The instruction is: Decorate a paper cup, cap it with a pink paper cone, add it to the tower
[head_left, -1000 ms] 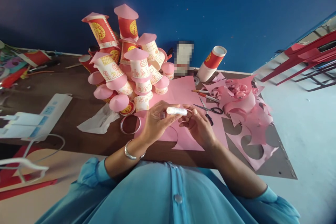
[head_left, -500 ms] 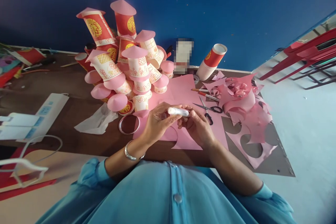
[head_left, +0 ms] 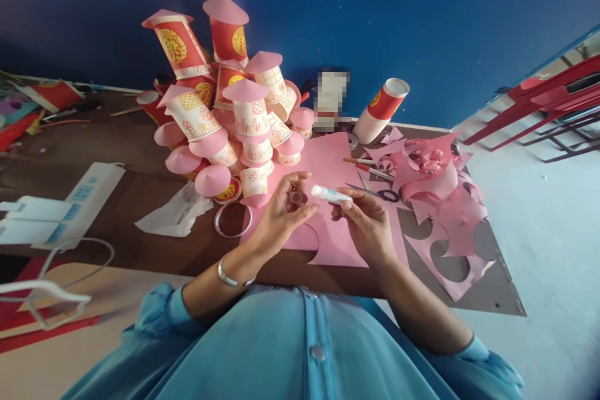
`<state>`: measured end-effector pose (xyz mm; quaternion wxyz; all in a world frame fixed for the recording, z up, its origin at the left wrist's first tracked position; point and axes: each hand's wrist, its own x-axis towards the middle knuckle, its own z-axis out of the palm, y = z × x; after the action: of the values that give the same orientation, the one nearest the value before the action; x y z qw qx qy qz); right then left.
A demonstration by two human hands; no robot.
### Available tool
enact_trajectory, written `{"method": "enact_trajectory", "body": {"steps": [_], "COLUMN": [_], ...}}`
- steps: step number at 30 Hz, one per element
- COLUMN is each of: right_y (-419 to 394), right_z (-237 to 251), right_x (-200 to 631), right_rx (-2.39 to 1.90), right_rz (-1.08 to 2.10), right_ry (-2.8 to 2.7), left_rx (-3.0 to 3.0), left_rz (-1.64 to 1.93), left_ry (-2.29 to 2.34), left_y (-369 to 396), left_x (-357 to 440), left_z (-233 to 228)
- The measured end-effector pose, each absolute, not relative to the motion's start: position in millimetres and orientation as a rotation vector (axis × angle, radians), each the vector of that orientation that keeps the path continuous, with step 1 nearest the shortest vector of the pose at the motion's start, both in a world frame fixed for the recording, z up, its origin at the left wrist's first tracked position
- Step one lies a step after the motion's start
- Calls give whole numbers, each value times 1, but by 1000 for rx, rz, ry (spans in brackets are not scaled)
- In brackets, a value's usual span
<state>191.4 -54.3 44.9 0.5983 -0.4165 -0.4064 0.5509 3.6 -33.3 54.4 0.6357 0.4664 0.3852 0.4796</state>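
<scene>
My right hand (head_left: 368, 222) grips a white glue stick (head_left: 332, 194) with a blue mark on its side, its whitish end pointing left. To the left of that end, my left hand (head_left: 281, 212) is curled around a small round translucent cap (head_left: 296, 197). The two hands are apart, above pink paper (head_left: 323, 156) spread on the brown table. Right of the hands lie black-handled scissors (head_left: 387, 195), partly covered by my right hand. Left of my wrist a roll of tape (head_left: 233, 220) lies flat.
Stacked paper-cup towers (head_left: 250, 109) with pink cone roofs stand back left. A tilted cup stack (head_left: 380, 111) leans by the blue wall. Pink paper scraps (head_left: 440, 181) cover the right side. A white power strip (head_left: 87, 197) and crumpled white sheet (head_left: 175, 215) lie left.
My hands have moved apart. The cap is now off the glue stick and in my left hand, while my right hand has shifted right with the stick.
</scene>
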Motion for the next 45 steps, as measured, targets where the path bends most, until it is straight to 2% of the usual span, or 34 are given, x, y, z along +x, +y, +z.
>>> {"method": "enact_trajectory", "body": {"steps": [4, 9, 13, 17, 22, 27, 35, 36, 40, 43, 45], "right_y": [-61, -65, -69, -74, -81, -87, -74, -65, -23, -2, 1], "right_z": [58, 71, 71, 69, 62, 59, 52, 49, 30, 16, 11], "right_x": [199, 199, 198, 195, 183, 177, 202, 214, 278, 311, 314], "right_rx": [-1096, -1081, -1055, -1025, -1024, -1061, -1331, -1365, -1675, -1939, -1943], "right_rz": [953, 429, 244, 198, 283, 261, 809, 783, 325, 198, 111], "right_ry": [-1344, -1807, -1928, -1954, -1869, -1821, -1544, -1573, -1625, -1674, -1790], "left_rx": [1142, 1525, 1785, 1927, 2024, 1860, 1836, 1885, 2166, 2363, 2451], "left_rz": [1037, 1041, 1023, 1010, 1058, 1055, 962, 959, 882, 693, 563], "left_ry": [865, 930, 928, 958, 1025, 761, 790, 842, 1103, 1223, 1293], "left_y": [-36, -40, -43, -48, -52, -51, -50, -48, -38, -40, -43], "left_x": [-1, -2, -3, -3, 0, -3, 3, 3, -3, -11, -14], "left_z": [48, 50, 53, 55, 53, 51, 47, 45, 29, 12, 4]}}
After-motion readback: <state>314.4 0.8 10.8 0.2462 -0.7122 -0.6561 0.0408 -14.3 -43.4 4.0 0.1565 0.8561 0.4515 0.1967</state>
